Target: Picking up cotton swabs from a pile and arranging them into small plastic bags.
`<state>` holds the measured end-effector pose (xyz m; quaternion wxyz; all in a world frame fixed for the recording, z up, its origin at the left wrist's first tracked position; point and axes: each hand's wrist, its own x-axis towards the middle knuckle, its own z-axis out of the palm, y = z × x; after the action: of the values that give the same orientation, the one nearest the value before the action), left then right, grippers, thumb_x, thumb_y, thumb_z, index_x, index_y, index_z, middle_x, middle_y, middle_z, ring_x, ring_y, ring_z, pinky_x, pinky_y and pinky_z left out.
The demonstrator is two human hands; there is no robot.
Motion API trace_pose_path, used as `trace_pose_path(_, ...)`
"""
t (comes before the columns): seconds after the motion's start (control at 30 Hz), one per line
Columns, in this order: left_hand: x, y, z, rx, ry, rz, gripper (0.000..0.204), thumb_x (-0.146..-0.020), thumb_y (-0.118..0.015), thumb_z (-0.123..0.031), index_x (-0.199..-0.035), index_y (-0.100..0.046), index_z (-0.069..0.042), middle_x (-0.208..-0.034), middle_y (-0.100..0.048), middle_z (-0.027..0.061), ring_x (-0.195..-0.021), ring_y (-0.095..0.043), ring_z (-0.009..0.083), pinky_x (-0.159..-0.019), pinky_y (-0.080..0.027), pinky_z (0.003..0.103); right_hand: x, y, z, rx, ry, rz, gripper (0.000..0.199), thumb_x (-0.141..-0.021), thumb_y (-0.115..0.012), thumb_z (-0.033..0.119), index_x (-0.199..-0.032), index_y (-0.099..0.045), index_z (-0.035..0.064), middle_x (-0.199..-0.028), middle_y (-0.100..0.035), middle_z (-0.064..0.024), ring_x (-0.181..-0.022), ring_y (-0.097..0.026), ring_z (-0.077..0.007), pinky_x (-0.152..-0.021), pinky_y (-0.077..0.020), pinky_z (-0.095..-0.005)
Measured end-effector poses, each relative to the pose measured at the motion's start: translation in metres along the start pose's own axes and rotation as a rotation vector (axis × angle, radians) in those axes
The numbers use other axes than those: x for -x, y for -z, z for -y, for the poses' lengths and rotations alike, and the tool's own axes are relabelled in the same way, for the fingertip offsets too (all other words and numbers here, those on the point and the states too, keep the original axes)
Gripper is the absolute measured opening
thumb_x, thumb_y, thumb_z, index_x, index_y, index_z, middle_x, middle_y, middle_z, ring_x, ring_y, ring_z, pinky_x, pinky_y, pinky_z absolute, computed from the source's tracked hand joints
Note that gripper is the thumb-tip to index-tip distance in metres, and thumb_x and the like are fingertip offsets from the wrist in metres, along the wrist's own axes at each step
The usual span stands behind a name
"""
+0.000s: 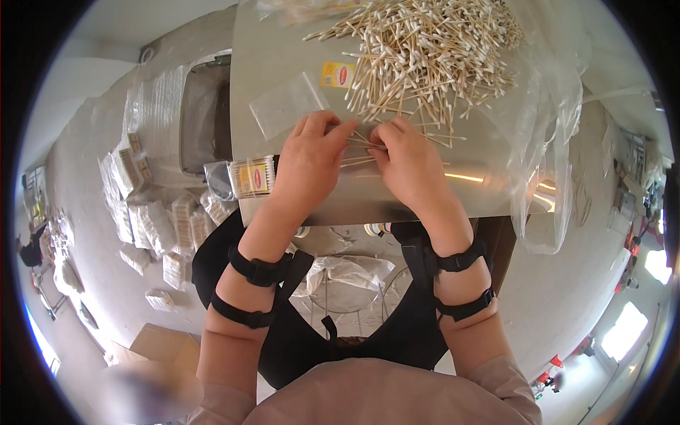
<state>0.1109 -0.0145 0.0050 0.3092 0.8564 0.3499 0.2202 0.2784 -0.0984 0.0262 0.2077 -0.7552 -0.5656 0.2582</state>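
While both hands meet at the middle of the steel table (425,195), we see a small bunch of cotton swabs (363,144) pinched between them. The left hand (308,163) curls round one end, thumb and fingers closed on the sticks; the right hand (407,164) grips the other end the same way. We judge this as the gathering step: a handful is being squared up and evened out between the fingertips.

Just beyond the knuckles lies the big loose pile of swabs (425,53), spread over a clear plastic sheet (545,113) that hangs off the table's right edge. An empty clear pouch (287,106) lies flat near the left hand, a small yellow label (337,74) beside it, and a filled packet (253,177) sits at the table's left edge.

We reckon the bunch needs tidy, level ends and a firm one-handed hold, freeing the other hand to open that pouch.
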Motion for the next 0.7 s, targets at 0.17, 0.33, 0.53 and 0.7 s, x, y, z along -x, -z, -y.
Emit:
trace_pose_path(0.17,0.001,0.000,-0.002,-0.036,-0.044,0.022,0.022,-0.080,-0.075,-0.004,-0.102,-0.070,-0.005,-0.107,-0.063,0.0126,-0.100,-0.062,0.0340,-0.086,-0.052,0.043,0.002,-0.001,-0.005,0.035,0.033,0.020,0.004,-0.089,-0.066,0.008,-0.093,-0.065,0.0069,-0.098,-0.064,-0.0117,-0.088,-0.067,-0.0354,-0.074,-0.0544,-0.0458)
trace_pose_path(0.33,0.002,0.004,0.001,0.015,0.001,0.060,0.014,-0.079,-0.076,-0.004,-0.090,-0.068,-0.003,-0.103,-0.063,0.0103,-0.096,-0.062,0.0336,-0.082,-0.052,0.043,0.001,0.007,-0.008,-0.069,-0.054,0.028,0.004,-0.089,-0.066,0.009,-0.092,-0.068,0.0079,-0.097,-0.065,-0.0104,-0.089,-0.067,-0.0351,-0.075,-0.0546,-0.0449)
trace_pose_path(0.53,0.004,0.007,0.005,0.038,0.013,0.072,0.013,-0.081,-0.076,-0.004,-0.089,-0.067,-0.002,-0.095,-0.063,0.0112,-0.089,-0.064,0.0325,-0.077,-0.053,0.041,0.000,0.005,-0.009,-0.038,-0.050,-0.006,0.005,-0.090,-0.066,0.010,-0.094,-0.069,0.0093,-0.096,-0.066,-0.0107,-0.089,-0.067,-0.0355,-0.076,-0.0548,-0.0447)
trace_pose_path(0.7,0.004,0.013,0.004,0.102,0.101,0.129,0.010,-0.084,-0.074,-0.003,-0.090,-0.067,-0.001,-0.093,-0.064,0.0114,-0.079,-0.064,0.0275,-0.071,-0.052,0.036,0.001,0.004,-0.009,-0.029,-0.024,-0.062,0.006,-0.090,-0.067,0.011,-0.096,-0.067,0.0097,-0.100,-0.065,-0.0093,-0.089,-0.068,-0.0348,-0.075,-0.0551,-0.0447)
